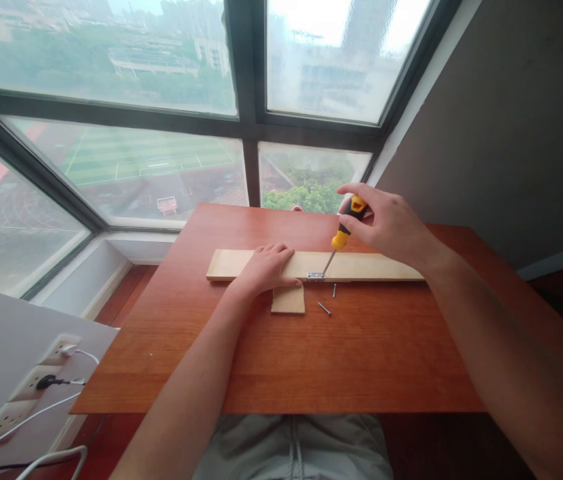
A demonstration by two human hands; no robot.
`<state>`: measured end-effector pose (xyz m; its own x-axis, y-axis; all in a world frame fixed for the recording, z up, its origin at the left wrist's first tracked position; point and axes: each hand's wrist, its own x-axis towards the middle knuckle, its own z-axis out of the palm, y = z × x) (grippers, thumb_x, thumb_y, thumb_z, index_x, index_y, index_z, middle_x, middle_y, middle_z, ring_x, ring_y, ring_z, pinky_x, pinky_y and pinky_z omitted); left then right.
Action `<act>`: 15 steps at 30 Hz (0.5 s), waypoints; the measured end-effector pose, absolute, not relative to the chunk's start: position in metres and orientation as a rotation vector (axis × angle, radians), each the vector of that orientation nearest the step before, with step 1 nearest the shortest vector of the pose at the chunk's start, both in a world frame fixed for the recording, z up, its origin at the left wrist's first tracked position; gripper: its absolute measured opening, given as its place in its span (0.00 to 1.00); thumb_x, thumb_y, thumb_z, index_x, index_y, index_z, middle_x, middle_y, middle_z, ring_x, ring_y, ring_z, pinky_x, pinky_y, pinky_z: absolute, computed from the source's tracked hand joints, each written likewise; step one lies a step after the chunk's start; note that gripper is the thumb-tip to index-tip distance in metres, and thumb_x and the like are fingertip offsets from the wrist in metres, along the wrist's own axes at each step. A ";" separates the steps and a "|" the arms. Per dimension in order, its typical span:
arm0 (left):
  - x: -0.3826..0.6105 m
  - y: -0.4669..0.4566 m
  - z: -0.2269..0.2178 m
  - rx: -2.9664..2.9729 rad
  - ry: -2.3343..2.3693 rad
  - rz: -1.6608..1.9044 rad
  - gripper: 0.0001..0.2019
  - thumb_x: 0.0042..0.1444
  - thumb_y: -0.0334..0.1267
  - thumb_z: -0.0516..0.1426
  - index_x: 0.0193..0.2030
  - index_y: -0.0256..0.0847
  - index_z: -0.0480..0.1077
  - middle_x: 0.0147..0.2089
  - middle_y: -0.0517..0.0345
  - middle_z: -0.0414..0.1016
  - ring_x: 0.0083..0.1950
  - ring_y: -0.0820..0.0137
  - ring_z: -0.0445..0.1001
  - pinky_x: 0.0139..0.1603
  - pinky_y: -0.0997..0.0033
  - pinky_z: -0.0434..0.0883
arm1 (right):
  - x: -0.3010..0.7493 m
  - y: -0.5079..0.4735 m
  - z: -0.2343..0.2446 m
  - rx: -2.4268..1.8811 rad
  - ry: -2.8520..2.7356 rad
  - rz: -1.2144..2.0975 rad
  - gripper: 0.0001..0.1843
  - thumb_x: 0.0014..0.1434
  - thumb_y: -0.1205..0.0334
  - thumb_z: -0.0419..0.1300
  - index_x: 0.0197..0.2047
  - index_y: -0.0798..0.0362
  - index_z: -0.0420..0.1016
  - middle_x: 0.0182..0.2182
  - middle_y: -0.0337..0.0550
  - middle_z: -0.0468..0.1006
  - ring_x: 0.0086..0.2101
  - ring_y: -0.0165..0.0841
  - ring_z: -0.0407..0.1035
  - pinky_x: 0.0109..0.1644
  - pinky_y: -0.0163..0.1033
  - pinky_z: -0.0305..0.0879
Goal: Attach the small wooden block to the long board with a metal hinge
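Note:
A long pale wooden board (371, 266) lies across the table, with a small metal hinge (316, 275) at its near edge. My right hand (386, 220) grips a yellow and black screwdriver (342, 233), tilted, its tip at the right end of the hinge. Spread flat on the board left of the hinge is my left hand (268, 267), its thumb by a small square wood piece (288, 301). Two loose screws lie on the table near the hinge, one screw (324, 309) lower and another screw (334, 291) closer to the board.
The reddish-brown wooden table (186, 373) has its front edge near my lap. Large windows (156, 160) stand behind it. At the lower left, wall sockets (31, 383) hold plugs with white and black cables.

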<state>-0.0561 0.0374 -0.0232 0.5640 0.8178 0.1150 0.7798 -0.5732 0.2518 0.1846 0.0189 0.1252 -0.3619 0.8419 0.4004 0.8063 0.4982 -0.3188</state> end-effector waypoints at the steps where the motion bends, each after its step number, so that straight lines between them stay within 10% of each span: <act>1: -0.056 0.038 -0.024 2.624 1.350 0.329 0.31 0.54 0.63 0.59 0.57 0.44 0.67 0.57 0.46 0.70 0.57 0.54 0.69 0.57 0.57 0.64 | 0.184 0.019 0.124 -1.396 -2.226 0.010 0.22 0.60 0.54 0.59 0.57 0.49 0.72 0.43 0.46 0.80 0.37 0.40 0.74 0.42 0.47 0.70; 10: -0.057 0.037 -0.022 2.618 1.335 0.330 0.32 0.54 0.63 0.59 0.58 0.44 0.67 0.56 0.47 0.70 0.56 0.54 0.69 0.57 0.58 0.64 | 0.186 0.021 0.126 -1.338 -2.232 0.169 0.27 0.58 0.63 0.56 0.62 0.51 0.68 0.48 0.47 0.79 0.37 0.37 0.73 0.41 0.43 0.69; 15: -0.057 0.037 -0.022 2.619 1.330 0.345 0.32 0.54 0.64 0.59 0.58 0.44 0.67 0.56 0.47 0.70 0.56 0.54 0.69 0.56 0.58 0.64 | 0.184 0.023 0.122 -1.507 -2.200 -0.155 0.24 0.60 0.49 0.59 0.57 0.49 0.72 0.37 0.46 0.80 0.33 0.40 0.73 0.36 0.45 0.66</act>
